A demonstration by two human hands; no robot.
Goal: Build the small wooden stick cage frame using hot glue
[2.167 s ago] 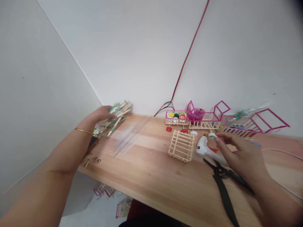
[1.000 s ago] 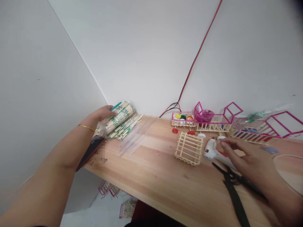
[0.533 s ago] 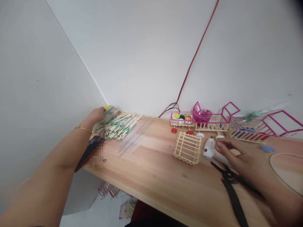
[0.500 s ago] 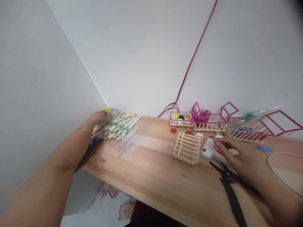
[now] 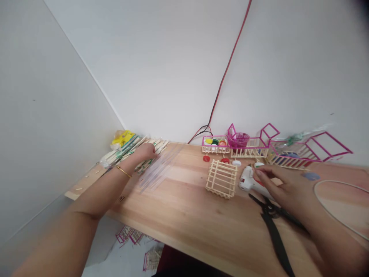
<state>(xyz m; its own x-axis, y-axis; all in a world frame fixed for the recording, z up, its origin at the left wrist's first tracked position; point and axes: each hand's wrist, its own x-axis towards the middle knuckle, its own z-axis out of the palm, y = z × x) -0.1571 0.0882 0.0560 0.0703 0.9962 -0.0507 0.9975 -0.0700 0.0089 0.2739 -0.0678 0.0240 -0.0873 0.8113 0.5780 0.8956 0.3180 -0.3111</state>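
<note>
My left hand (image 5: 145,151) reaches across the wooden table (image 5: 184,215) to a spread pile of wooden sticks with green marks (image 5: 131,151) at the far left corner; its fingers curl down onto the sticks. My right hand (image 5: 284,184) rests with fingers stretched out on a white glue gun (image 5: 247,180), fingertips near its red trigger. A small cage made of wooden sticks (image 5: 221,178) stands between the two hands.
Black pliers (image 5: 272,227) lie under my right wrist. Clear thin rods (image 5: 157,171) lie beside the stick pile. Pink stick frames (image 5: 288,148), a tray of coloured caps (image 5: 215,143) and loose caps line the wall. A red-black cable (image 5: 221,82) runs up it. A white cord (image 5: 337,184) curves at right.
My left hand has laid the stick bundle down by the wall and moved right over the spread sticks. A yellow packet now shows in the corner. My right hand has hardly moved.
</note>
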